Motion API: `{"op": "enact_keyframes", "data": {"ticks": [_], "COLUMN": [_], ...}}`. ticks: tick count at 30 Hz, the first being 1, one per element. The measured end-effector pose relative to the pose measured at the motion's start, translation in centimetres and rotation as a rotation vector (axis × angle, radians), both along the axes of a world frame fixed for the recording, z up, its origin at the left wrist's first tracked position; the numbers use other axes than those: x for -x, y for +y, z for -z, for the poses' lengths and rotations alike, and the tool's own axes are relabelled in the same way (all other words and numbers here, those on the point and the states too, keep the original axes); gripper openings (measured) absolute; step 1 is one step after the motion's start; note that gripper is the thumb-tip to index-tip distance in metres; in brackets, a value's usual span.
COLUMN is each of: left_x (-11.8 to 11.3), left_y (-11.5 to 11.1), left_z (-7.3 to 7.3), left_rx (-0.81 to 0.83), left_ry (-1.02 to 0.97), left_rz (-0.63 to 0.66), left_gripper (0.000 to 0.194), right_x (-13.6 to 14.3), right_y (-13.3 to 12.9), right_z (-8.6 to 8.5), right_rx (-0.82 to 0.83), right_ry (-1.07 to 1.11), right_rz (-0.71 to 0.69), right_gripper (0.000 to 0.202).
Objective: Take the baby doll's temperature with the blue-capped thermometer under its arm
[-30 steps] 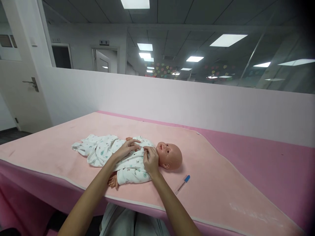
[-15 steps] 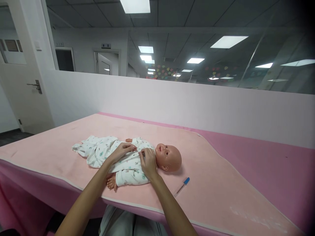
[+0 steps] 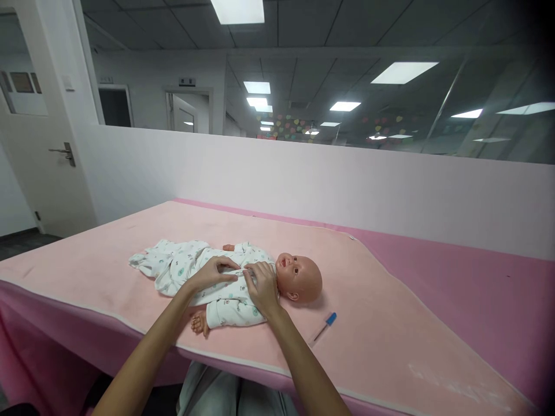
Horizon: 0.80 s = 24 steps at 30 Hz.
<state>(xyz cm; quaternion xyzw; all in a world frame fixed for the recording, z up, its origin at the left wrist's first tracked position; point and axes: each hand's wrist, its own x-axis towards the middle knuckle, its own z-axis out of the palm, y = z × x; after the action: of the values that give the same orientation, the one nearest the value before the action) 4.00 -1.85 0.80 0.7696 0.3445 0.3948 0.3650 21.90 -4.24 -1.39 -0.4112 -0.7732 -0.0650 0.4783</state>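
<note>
A baby doll (image 3: pixel 300 278) lies on its back with its head to the right, dressed in a white patterned romper (image 3: pixel 234 312). My left hand (image 3: pixel 213 274) rests over the doll's belly, thumb and fingers apart, with the fingertips toward the romper's front. Close to it on the chest is my right hand (image 3: pixel 263 286), its fingers bent and its thumb near the fingertips at the romper's front edge. The cloth between those fingertips is largely hidden. The romper's leg part trails flat to the left.
A pen with a blue cap (image 3: pixel 331 319) lies near the doll's head. The pink padded mat (image 3: pixel 390 335) covers the table, with its front edge close to my lap. Behind it stands a low white wall (image 3: pixel 303 179) below a window. A door (image 3: pixel 52 150) is at the left.
My left thumb has come away from its fingers, widening that hand. The right hand stays at the doll's chest. The whole view has shifted slightly.
</note>
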Motion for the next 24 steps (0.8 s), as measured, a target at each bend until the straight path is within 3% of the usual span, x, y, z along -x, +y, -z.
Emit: {"op": "enact_keyframes", "data": {"ticks": [16, 24], "left_x": [-0.13, -0.01], "left_y": [-0.34, -0.20], "left_z": [0.61, 0.24], "left_rx": [-0.126, -0.137], "left_ry": [0.028, 0.042], "left_rz": [-0.060, 0.045], "left_gripper": [0.025, 0.025], "right_x": [0.29, 0.29], "right_y": [0.24, 0.19], "right_z": [0.16, 0.15], "right_rx": [-0.008, -0.006], "right_ry": [0.023, 0.026], "right_rz": [0.029, 0.047], "right_gripper": [0.004, 0.006]}}
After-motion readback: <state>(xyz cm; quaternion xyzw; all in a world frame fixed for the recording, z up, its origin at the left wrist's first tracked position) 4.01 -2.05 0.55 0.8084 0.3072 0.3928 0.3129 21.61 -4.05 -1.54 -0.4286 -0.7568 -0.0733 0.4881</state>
